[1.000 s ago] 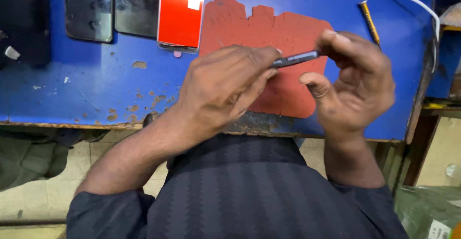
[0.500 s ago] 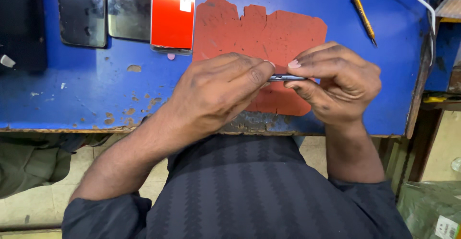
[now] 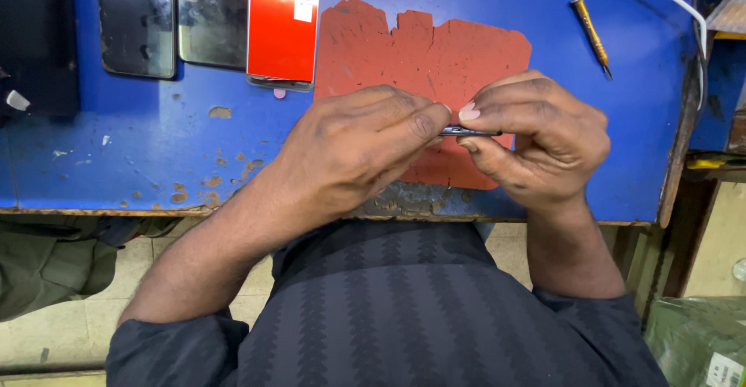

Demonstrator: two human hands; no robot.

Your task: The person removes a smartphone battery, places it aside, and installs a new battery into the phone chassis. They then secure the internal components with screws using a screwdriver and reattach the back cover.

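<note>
Hands: two, left hand and right hand, both pinching one thin dark tool above the near table edge.
Mat: one red mat.
Phones: two, far left.
Screwdriver: one, far right.

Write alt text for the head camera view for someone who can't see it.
Two hands, left hand and right hand, pinch a thin dark tool between their fingers above a red mat on a worn blue table. Two dark phones and a red box lie at the far left, and a yellow screwdriver at the far right.
</note>
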